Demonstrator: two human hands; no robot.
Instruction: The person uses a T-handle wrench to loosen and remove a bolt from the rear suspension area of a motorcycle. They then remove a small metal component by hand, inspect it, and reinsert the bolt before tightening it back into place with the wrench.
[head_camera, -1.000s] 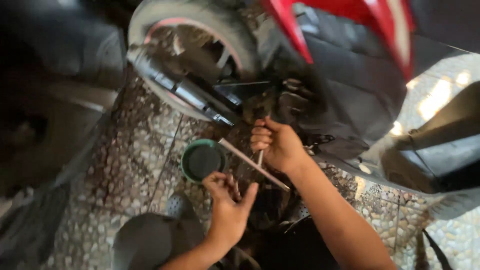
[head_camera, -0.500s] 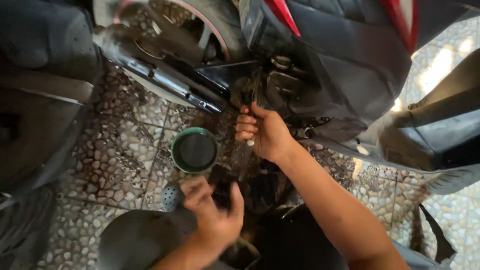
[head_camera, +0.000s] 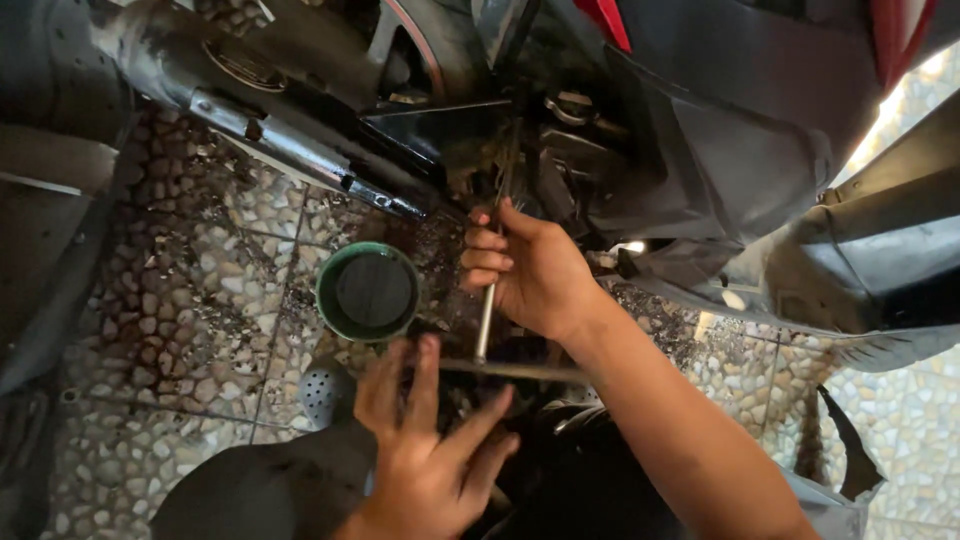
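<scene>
My right hand (head_camera: 530, 270) is wrapped around the shaft of a long metal T-handle wrench (head_camera: 484, 325), whose upper end points up into the dark underside of a motorcycle (head_camera: 540, 140). The wrench's crossbar (head_camera: 520, 371) lies across below that hand. My left hand (head_camera: 425, 440) is spread open just under the crossbar, its fingertips at or near the bar's left end; I cannot tell whether they touch it. A green round container (head_camera: 367, 293) holding dark liquid stands on the floor left of the wrench.
A chrome and black exhaust pipe (head_camera: 290, 150) runs diagonally above the container. Pebble-patterned floor tiles (head_camera: 190, 300) are stained dark near the container. Black and red body panels (head_camera: 760, 130) fill the upper right. A small perforated metal piece (head_camera: 322, 393) lies by my left hand.
The view has shifted closer under the motorcycle. My right hand stayed on the wrench shaft, now more upright. My left hand opened and rose toward the crossbar.
</scene>
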